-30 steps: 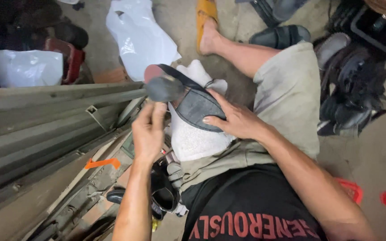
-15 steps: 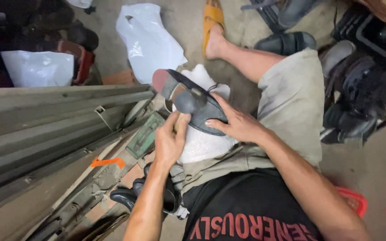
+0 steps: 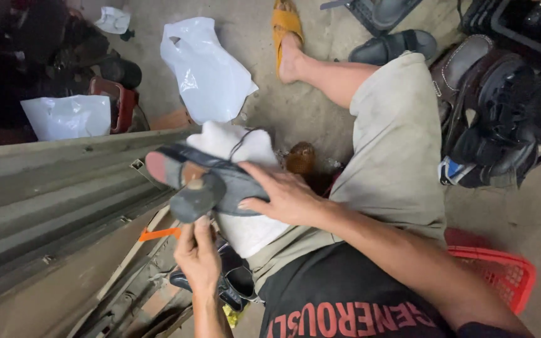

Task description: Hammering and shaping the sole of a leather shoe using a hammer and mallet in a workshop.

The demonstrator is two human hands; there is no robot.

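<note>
Dark grey rubber marks the sole of a worn sandal (image 3: pixel 220 178) held sole-up over the seated person's lap, its reddish, scuffed toe end pointing left. It rests on a white cloth bundle (image 3: pixel 239 147) that lies across the person's thigh. The right hand (image 3: pixel 283 197) lies flat on the middle of the sandal, fingers spread apart and pressing it down onto the cloth rather than gripping it. The left hand (image 3: pixel 198 256) comes up from below, its fingers closed together on the stem of a round dark grey heel piece (image 3: pixel 195 199), which touches the sandal's sole near the toe end. Just beside the left hand a thin orange strap (image 3: pixel 158 233) lies over grey metal bars (image 3: pixel 64 206) that slant across the left side. Under the hands, between the knees, sits a black shoe (image 3: pixel 230 288). The person wears pale khaki shorts (image 3: pixel 396 150) and a black shirt with red lettering, and one bare foot rests in a yellow sandal (image 3: pixel 286 25) on the concrete floor (image 3: pixel 308 112). Two white plastic bags (image 3: pixel 205 69) lie on the floor farther off. A pile of dark shoes (image 3: pixel 502 119) sits to the right, and a red plastic basket (image 3: pixel 496 275) stands near the right elbow.
</note>
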